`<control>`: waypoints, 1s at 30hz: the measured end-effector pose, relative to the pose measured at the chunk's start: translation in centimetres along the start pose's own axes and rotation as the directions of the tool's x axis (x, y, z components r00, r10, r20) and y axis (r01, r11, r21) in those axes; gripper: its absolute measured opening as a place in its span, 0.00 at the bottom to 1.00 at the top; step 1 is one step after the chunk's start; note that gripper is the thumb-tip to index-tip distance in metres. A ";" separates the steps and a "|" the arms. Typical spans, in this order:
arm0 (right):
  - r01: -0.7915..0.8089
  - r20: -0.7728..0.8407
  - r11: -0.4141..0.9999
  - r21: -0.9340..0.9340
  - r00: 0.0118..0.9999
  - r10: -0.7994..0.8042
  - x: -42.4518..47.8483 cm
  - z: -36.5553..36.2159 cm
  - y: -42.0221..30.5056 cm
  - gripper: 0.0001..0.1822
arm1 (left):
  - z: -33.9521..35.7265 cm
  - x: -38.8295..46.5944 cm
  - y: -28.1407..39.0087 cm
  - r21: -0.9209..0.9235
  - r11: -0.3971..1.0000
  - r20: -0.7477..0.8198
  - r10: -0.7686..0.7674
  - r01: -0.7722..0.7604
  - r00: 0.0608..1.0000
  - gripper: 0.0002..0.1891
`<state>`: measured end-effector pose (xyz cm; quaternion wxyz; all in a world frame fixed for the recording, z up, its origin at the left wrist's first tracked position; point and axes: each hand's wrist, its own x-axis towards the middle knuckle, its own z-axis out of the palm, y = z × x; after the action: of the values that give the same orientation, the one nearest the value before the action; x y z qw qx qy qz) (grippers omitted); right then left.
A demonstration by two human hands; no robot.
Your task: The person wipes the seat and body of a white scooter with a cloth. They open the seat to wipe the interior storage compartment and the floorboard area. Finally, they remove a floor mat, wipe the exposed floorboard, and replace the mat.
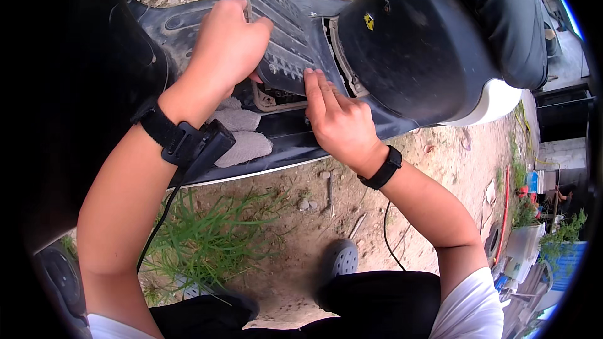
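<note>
A black ribbed plastic floorboard cover (287,33) stands tilted above an opening in the scooter's footboard (198,14). My left hand (231,44) grips the cover's raised edge, thumb on the near side. With fingers held together, my right hand (337,117) rests its fingertips on the cover's lower right corner. Under the cover, part of a pale-rimmed compartment (266,103) shows; its inside is mostly hidden. Grey knit gloves (245,146) lie on the footboard below my left wrist.
The scooter's black seat-base panel (405,47) rises at the right, beneath a black seat (509,19). Grass (207,235) grows from the dirt ground (301,245) near my grey clog (343,256). Cables hang from both wrist straps. Tubs and plants stand far right.
</note>
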<state>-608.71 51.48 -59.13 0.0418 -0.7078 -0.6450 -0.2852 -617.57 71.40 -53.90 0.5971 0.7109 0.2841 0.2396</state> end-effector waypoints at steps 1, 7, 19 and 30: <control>-0.001 0.002 1.000 0.009 1.000 0.001 -0.1 0.0 0.1 0.25 | 0.0 -0.2 0.2 -0.005 1.000 0.012 -0.012 0.012 1.000 0.10; 0.000 0.025 1.000 0.007 1.000 -0.001 -0.2 0.2 0.3 0.26 | 0.0 -0.1 -0.1 -0.023 0.998 0.056 -0.056 0.058 0.997 0.09; 0.082 0.103 0.992 -0.098 0.992 -0.072 -1.4 0.4 0.1 0.26 | 0.2 -1.8 -3.1 -0.198 0.962 0.058 -0.182 0.190 0.982 0.11; 0.097 0.164 0.978 -0.182 0.984 -0.067 -1.8 0.7 -0.6 0.28 | 0.1 -2.2 -3.0 -0.167 0.935 0.064 -0.305 0.312 0.950 0.14</control>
<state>-609.02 50.27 -60.71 -0.0885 -0.7016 -0.6448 -0.2901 -619.45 70.13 -56.85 0.6924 0.6067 0.3589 0.1538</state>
